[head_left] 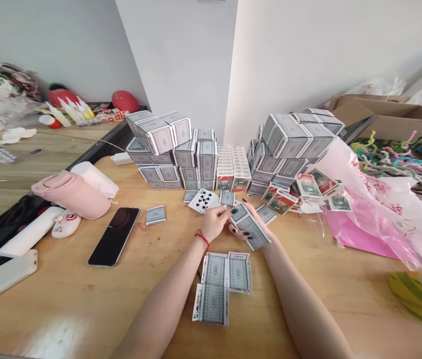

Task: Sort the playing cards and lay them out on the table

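Note:
My right hand (262,220) grips a panel of grey-backed playing cards (251,228), its dark-nailed fingers wrapped around the edges. At the panel's upper left corner, my left hand (214,223) pinches the edge, a red string bracelet on its wrist. Nearer to me, between my forearms, lies an L-shaped piece of joined playing cards (215,291), with a king showing at its lower left side. Just beyond my hands rest a ten of spades (204,200) and several loose cards. A small card piece (156,215) lies to the left.
Blocks folded from cards are stacked at the back left (164,134) and back right (287,137), with card boxes (239,167) between them. A phone (114,237) and a pink tumbler (76,194) lie left. Opened card boxes (308,187), pink plastic (360,239) and yellow tape (410,296) lie right.

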`<state>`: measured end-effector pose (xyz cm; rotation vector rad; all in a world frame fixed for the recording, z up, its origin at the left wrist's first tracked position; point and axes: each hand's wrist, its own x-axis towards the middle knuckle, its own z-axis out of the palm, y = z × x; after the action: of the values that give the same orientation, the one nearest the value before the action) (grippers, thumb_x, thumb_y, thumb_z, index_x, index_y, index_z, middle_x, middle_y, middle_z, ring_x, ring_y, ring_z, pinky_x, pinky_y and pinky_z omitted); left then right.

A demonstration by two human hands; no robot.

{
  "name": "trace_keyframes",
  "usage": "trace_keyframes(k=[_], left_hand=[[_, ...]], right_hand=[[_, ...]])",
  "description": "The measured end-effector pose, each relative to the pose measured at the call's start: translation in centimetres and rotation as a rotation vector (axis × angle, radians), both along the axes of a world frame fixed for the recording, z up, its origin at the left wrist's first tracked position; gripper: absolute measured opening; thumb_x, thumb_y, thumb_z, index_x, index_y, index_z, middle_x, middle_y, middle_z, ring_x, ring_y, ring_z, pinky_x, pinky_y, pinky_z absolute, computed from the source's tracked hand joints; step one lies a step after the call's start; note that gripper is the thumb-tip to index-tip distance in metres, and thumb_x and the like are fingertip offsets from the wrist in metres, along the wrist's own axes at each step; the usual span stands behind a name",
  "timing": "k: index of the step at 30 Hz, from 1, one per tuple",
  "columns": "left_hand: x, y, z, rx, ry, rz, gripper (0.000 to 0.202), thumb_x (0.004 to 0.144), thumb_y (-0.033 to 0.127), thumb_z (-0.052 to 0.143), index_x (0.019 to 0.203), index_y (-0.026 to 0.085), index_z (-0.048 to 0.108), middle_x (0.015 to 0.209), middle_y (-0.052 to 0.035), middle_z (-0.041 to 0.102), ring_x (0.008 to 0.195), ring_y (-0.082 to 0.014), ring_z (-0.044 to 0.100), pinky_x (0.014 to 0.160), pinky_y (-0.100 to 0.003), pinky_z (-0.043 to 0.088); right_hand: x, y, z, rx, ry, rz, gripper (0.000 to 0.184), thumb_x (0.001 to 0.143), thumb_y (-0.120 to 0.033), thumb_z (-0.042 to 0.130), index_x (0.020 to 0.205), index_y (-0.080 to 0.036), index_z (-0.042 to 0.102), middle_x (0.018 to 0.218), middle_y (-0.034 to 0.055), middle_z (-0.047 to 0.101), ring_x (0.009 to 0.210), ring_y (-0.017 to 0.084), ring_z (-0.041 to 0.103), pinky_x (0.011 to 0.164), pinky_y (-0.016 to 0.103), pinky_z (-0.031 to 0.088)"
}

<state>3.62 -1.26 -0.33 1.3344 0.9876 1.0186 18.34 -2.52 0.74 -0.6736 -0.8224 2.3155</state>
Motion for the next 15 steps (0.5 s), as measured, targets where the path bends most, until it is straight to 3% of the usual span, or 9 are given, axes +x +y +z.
trace_keyframes(k=[7,15], left_hand=[[0.03,-0.24,0.65,0.021,-0.054,-0.066,0.03,0.071,0.044,0.059,0.071,0.014,0.065,0.06,-0.0015,0.058,0.059,-0.0123,0.053,0.056,-0.023,0.041],[0.23,-0.71,0.75,-0.147,-0.204,-0.122,0.033,0.068,0.046,0.061,0.07,0.013,0.057,0.057,0.0015,0.052,0.039,-0.009,0.049,0.036,-0.022,0.034]], right_hand=[[0.44,-0.11,-0.05,0.047,-0.131,-0.022,0.048,0.08,-0.061,0.034,0.089,-0.017,0.051,0.059,0.0027,0.06,0.032,0.007,0.041,0.028,0.016,0.022],[0.06,-0.3,-0.25,0.082,-0.163,-0.014,0.051,0.08,-0.061,0.036,0.084,-0.014,0.056,0.06,0.0044,0.061,0.036,0.009,0.044,0.031,0.02,0.029]])
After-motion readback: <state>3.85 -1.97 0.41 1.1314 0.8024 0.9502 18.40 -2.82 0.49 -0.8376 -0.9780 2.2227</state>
